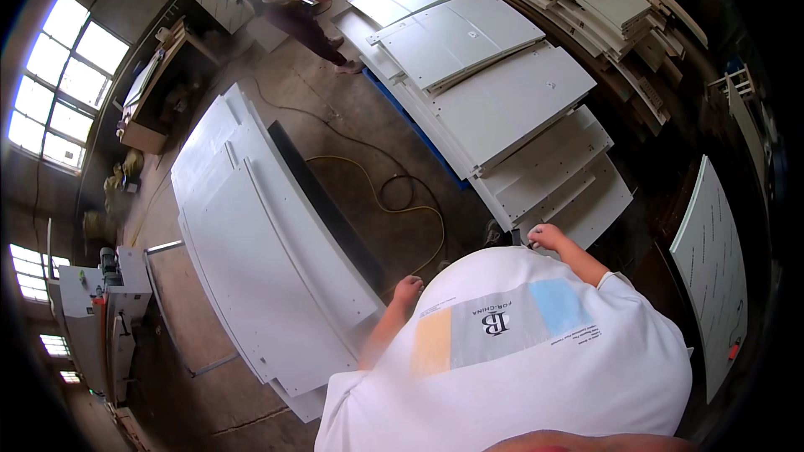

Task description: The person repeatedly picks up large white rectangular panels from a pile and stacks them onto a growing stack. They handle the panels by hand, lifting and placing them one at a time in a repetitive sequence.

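My left hand (409, 291) is closed in front of my white shirt, at the near right end of a stack of white panels (276, 243); its inner side is hidden. My right hand (546, 237) has its fingers pinched together, with a small dark spot at the tips that I cannot make out. Just beyond it are the near panels (578, 209) of a second stack, overlapping in uneven steps. Larger white boards (511, 109) with small holes lie farther along that stack.
Cables and a yellow hose (368, 176) cross the floor between the stacks. A person (289, 0) stands at the far end, beside more panels. Piled boards (586, 0) fill the far right. A large white panel (712, 276) leans at right; a machine (105, 310) stands at left.
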{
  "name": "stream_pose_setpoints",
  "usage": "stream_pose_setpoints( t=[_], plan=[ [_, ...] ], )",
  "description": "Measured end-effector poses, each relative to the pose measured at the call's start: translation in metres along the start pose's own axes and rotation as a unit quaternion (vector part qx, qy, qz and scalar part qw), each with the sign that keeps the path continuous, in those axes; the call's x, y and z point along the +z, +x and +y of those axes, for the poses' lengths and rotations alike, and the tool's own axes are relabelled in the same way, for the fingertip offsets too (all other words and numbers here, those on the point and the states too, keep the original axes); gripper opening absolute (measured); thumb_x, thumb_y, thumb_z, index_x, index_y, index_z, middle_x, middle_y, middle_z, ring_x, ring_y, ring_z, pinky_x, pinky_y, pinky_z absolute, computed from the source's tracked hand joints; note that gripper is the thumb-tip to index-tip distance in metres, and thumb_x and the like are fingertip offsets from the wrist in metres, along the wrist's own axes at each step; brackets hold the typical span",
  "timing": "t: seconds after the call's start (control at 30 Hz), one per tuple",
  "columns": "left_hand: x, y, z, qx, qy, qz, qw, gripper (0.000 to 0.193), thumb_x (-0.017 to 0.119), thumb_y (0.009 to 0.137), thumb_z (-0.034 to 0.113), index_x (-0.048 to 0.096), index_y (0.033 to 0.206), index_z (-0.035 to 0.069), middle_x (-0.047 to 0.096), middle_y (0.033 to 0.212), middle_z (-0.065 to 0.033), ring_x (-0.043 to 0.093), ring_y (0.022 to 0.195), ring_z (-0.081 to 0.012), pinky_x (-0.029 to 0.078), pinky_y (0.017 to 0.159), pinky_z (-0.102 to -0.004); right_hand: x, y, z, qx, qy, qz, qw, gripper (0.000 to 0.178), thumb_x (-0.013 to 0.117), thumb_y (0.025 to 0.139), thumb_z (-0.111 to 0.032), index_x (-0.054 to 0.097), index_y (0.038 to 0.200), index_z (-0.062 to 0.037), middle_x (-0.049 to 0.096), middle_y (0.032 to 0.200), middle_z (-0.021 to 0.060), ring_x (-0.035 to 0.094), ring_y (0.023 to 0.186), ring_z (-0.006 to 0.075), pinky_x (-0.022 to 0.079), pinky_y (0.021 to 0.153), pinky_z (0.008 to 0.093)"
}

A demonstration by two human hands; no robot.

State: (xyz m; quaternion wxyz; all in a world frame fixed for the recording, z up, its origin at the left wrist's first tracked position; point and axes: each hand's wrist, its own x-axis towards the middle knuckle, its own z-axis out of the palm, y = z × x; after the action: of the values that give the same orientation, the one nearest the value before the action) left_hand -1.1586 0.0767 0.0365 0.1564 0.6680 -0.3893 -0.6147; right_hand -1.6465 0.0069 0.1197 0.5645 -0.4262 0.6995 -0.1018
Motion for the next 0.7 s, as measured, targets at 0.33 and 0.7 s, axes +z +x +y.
stream_pose_setpoints(
  t=[0.33, 0.7],
  plan=[
    [-0.002, -0.015, 0.022, 0.013, 0.051, 0.002, 0.999, 0.024, 0.061, 0.086, 0.016, 0.065, 0.103, -0.001, 0.069, 0.086, -0.0112, 0.065, 0.077, -0.0185, 0.052, 0.069, -0.0303, 0.001, -0.004, 0.005, 0.001, 0.007, 0.001, 1.0, 0.025, 0.066, 0.083, -0.028, 0.07, 0.091, -0.0048, 0.07, 0.083, 0.004, 0.066, 0.069, 0.0128, 0.052, 0.067, 0.0285],
    [-0.002, -0.017, 0.022, 0.013, 0.011, 0.006, 1.0, 0.023, 0.06, 0.088, 0.015, 0.064, 0.103, -0.001, 0.068, 0.084, -0.0097, 0.064, 0.074, -0.0168, 0.051, 0.067, -0.0298, 0.009, -0.002, 0.005, 0.006, 0.025, 0.003, 1.0, 0.023, 0.066, 0.082, -0.025, 0.07, 0.091, -0.0038, 0.07, 0.083, 0.0051, 0.067, 0.071, 0.0137, 0.053, 0.066, 0.0286]
  ],
)
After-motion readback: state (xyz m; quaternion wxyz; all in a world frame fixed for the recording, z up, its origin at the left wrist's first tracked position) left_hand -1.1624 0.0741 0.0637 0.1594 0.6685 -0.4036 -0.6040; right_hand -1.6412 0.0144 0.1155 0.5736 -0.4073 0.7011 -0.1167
